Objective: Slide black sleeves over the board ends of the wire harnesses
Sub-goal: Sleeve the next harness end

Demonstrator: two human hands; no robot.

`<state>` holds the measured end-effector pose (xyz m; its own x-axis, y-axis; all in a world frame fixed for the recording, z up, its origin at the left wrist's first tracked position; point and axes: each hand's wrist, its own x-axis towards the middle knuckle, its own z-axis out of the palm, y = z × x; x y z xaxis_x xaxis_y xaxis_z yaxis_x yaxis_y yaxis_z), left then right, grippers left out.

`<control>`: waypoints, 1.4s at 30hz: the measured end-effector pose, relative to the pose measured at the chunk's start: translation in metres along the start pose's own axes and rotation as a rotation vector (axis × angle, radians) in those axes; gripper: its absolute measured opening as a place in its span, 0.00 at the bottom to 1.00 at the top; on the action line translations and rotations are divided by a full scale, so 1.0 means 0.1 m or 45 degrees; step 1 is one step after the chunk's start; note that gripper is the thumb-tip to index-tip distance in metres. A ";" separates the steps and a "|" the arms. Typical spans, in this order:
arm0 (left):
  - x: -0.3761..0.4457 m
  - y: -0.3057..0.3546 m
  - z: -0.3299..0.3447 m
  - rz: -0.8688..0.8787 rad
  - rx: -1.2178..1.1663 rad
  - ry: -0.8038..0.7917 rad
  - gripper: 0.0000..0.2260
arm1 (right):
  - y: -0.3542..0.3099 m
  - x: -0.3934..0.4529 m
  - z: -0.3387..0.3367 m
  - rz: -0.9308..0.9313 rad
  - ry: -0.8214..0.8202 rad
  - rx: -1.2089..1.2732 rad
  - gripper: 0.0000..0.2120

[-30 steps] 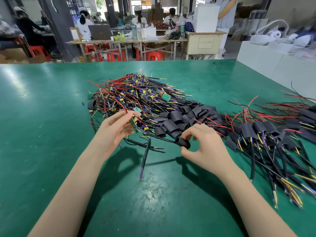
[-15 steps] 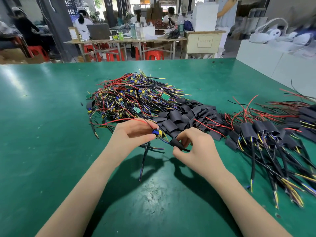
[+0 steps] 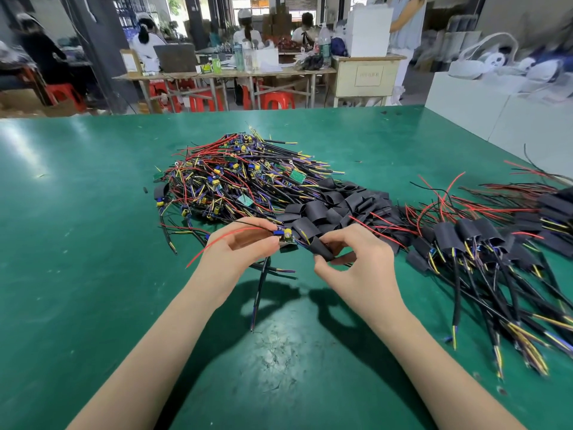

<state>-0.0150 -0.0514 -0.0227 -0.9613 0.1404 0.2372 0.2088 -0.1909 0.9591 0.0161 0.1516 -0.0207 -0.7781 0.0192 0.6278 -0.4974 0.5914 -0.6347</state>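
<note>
The left hand pinches a small board at the end of one harness, fingertips closed on it, with a red wire arching back over the knuckles and a black cable hanging down to the counter. Just beside it, the right hand pinches a black sleeve between thumb and curled fingers, its mouth turned toward the board; the two look to be touching or nearly so, though the fingers hide the join. The board is green with a blue part and a pale round part on it. Behind the hands, toward the counter's middle, lies a pile of harnesses with red, yellow, blue and black wires, and next to it a heap of loose sleeves. Toward the right edge lie sleeved harnesses, cables fanned toward the near edge. The counter is green and scuffed. Beyond its far edge are tables, red stools and seated people.
</note>
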 end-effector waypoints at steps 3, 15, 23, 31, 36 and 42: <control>0.00 -0.04 0.00 -0.065 -0.135 -0.093 0.10 | 0.00 -0.01 -0.01 -0.090 -0.059 0.056 0.10; -0.02 0.01 -0.06 -0.206 -0.196 -0.367 0.12 | 0.06 0.00 -0.01 -0.199 -0.145 0.015 0.14; -0.04 0.02 -0.04 -0.182 -0.067 -0.368 0.12 | 0.07 0.02 -0.06 -0.208 -0.233 -0.034 0.14; -0.03 -0.02 -0.02 -0.136 0.086 -0.308 0.13 | 0.04 0.02 -0.05 -0.151 -0.279 0.018 0.12; -0.03 -0.02 -0.02 -0.100 0.114 -0.300 0.13 | 0.04 0.02 -0.06 -0.145 -0.287 0.013 0.12; -0.03 -0.04 -0.03 -0.168 0.138 -0.232 0.11 | 0.02 0.01 -0.04 -0.207 -0.279 0.057 0.12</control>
<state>-0.0136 -0.0537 -0.0280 -0.9352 0.3321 0.1229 0.1108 -0.0554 0.9923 0.0158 0.1560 -0.0201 -0.7489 -0.2506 0.6135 -0.6351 0.5359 -0.5563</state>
